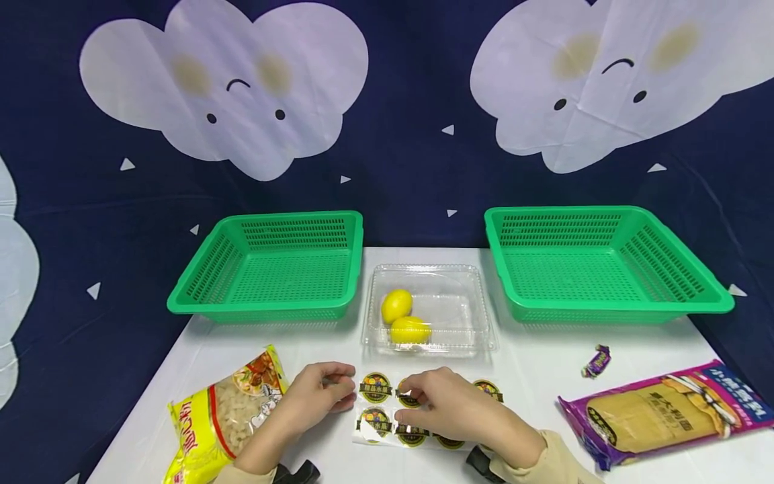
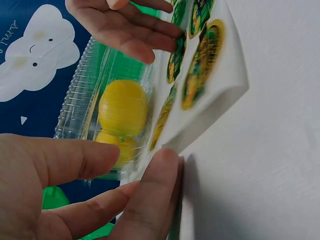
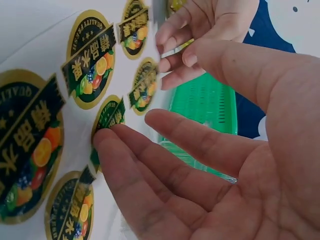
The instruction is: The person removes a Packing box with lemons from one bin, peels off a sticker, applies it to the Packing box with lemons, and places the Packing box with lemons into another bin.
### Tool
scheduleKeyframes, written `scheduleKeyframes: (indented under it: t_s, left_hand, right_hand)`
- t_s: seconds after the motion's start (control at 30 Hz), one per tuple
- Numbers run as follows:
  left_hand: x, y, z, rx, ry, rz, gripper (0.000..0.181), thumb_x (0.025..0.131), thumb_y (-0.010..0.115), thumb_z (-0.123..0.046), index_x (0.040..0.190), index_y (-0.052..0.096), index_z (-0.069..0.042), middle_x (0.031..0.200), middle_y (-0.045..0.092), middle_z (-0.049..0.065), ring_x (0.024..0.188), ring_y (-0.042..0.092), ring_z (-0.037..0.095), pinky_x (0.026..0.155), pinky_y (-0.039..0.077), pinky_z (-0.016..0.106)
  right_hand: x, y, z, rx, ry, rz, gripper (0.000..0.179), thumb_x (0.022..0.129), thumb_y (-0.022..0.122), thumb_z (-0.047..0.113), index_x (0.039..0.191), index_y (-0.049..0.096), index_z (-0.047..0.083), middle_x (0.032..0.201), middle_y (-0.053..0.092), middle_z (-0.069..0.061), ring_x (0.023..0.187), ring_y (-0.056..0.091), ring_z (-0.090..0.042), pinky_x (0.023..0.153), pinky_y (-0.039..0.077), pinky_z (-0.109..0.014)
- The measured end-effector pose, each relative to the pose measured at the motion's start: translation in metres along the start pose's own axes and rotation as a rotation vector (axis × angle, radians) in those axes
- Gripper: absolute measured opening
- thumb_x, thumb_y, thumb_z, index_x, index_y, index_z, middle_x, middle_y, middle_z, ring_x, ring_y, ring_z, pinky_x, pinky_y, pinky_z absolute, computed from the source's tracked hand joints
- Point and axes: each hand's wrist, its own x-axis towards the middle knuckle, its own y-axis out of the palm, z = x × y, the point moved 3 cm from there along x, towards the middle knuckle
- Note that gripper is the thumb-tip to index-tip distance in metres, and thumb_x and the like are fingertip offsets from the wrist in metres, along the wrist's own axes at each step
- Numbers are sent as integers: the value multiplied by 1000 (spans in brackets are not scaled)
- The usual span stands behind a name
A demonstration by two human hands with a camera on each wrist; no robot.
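A white sheet of round black-and-gold fruit stickers [image 1: 394,402] lies at the near middle of the table. My left hand [image 1: 317,393] is at its left edge, thumb and fingers apart. In the left wrist view the fingertips [image 2: 162,165] are right at the sheet's edge, which looks raised off the table. My right hand [image 1: 444,407] reaches over the sheet with loosely bent fingers. Its fingertips [image 3: 107,142] meet a sticker in the right wrist view, while the thumb stays apart. A white patch covers part of the lower-left sticker [image 1: 381,418].
Behind the sheet is a clear plastic box [image 1: 456,312] with two lemons [image 1: 397,306]. Green baskets stand at back left [image 1: 266,314] and back right [image 1: 617,307]. A yellow bag of pasta [image 1: 232,403] lies left; a purple noodle pack [image 1: 659,417] and wrapped candy [image 1: 597,361] lie right.
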Motion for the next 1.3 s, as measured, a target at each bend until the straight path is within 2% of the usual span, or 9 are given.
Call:
scheduleKeyframes:
  t_s: [0.07, 0.13, 0.23, 0.3, 0.43, 0.73, 0.87, 0.97, 1.3]
  left_hand:
    - [0, 1, 1, -27, -3, 10, 34, 102, 64, 2, 132, 62, 17, 106, 63, 17, 90, 72, 18, 82, 68, 29]
    - [0, 2, 1, -45, -5, 14, 34, 102, 64, 2, 132, 62, 18, 106, 62, 16, 89, 72, 17, 82, 68, 28]
    - [-1, 3, 1, -68, -8, 32, 35, 102, 64, 2, 132, 61, 18, 106, 62, 16, 87, 71, 17, 81, 67, 27]
    - [-1, 4, 2, -83, -12, 40, 36, 101, 65, 2, 133, 61, 18, 106, 61, 15, 86, 71, 17, 81, 68, 28]
    - [-1, 4, 5, -98, -18, 46, 38, 100, 65, 3, 134, 60, 18, 103, 62, 13, 84, 71, 16, 79, 68, 28]
    - [-6, 3, 15, -139, -23, 138, 44, 98, 71, -1, 136, 57, 18, 91, 71, 6, 78, 70, 13, 71, 66, 25]
    - [-7, 4, 18, -145, -15, 159, 35, 98, 71, -4, 127, 62, 15, 86, 74, 3, 69, 66, 10, 63, 61, 21]
    - [-8, 6, 18, -124, -6, 153, 28, 98, 71, -5, 119, 66, 13, 82, 73, 2, 67, 63, 9, 59, 57, 19]
    - [-10, 13, 13, -36, 27, 81, 17, 98, 73, -9, 104, 71, 6, 70, 66, 0, 57, 52, 8, 48, 42, 18]
  right_hand:
    - [0, 1, 0, -18, 3, 1, 41, 95, 80, 40, 119, 78, 7, 95, 79, 2, 86, 69, -4, 79, 61, -29]
    - [1, 1, -1, -20, -6, -2, 35, 95, 80, 40, 112, 77, 9, 88, 76, 5, 79, 65, -2, 72, 57, -25]
    - [1, 2, -1, -9, -28, -7, 25, 96, 79, 39, 96, 72, 15, 72, 60, 13, 65, 48, 2, 58, 42, -20]
    - [2, 2, -2, 6, -34, -7, 25, 96, 79, 38, 87, 64, 20, 65, 47, 14, 59, 36, 2, 54, 29, -18]
    - [2, 3, -2, 28, -30, -11, 28, 97, 78, 36, 81, 60, 21, 62, 39, 14, 57, 32, 2, 52, 23, -18]
    - [2, 4, -1, 21, -23, -29, 35, 98, 78, 38, 78, 56, 19, 63, 37, 11, 57, 30, 1, 52, 22, -20]
    - [1, 5, -1, 3, 4, -45, 29, 96, 79, 40, 97, 75, 11, 76, 65, 8, 69, 54, 0, 60, 46, -22]
    - [0, 5, -1, -3, 18, -62, 40, 95, 80, 41, 117, 79, 7, 94, 79, 0, 85, 69, -6, 74, 59, -28]
    - [4, 7, 5, 40, 12, -32, 33, 94, 82, 36, 109, 79, 7, 87, 73, 7, 75, 58, 1, 70, 54, -23]
